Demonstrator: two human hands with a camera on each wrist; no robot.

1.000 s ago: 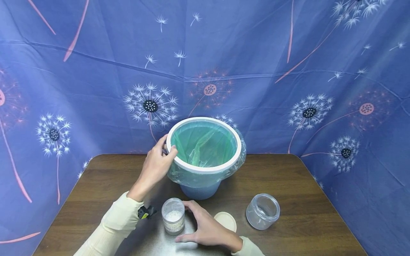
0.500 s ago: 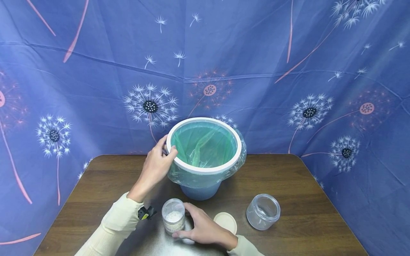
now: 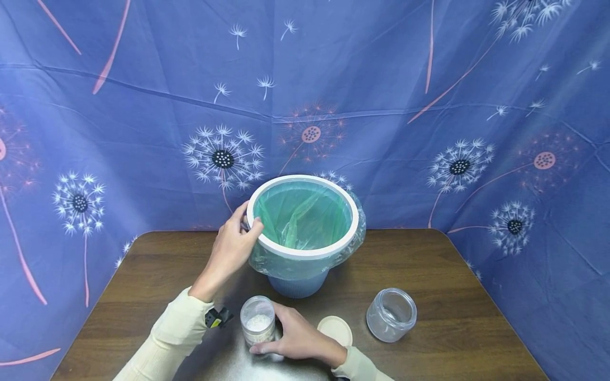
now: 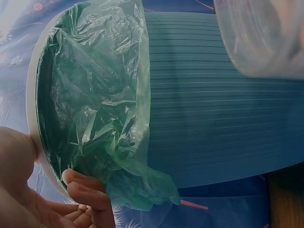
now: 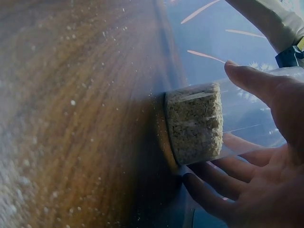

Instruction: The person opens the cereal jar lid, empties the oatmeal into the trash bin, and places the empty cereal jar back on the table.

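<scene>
My left hand (image 3: pixel 232 241) grips the white rim of a blue wastebasket (image 3: pixel 297 286), with the thumb over the inside edge. A green bin liner (image 3: pixel 305 217) lines the wastebasket and folds over outside. My right hand (image 3: pixel 300 333) curls round the lower part of a clear jar (image 3: pixel 258 320) standing upright on the table, thumb in front and fingers behind. Pale flaky grains (image 5: pixel 194 123) fill the bottom of this jar, seen in the right wrist view. Its mouth is uncovered. In the left wrist view the jar's clear wall (image 4: pixel 256 38) shows at the upper right.
A round cream lid (image 3: pixel 335 329) lies beside my right wrist. A second clear jar (image 3: pixel 391 315) stands uncovered at the right on the wooden table (image 3: pixel 438 275). White specks are scattered over the tabletop in the right wrist view. A blue patterned cloth (image 3: pixel 381 132) hangs behind.
My right hand has moved slightly left and closed round the grain jar, its thumb sliding across the front. My left hand and the wastebasket have not moved.
</scene>
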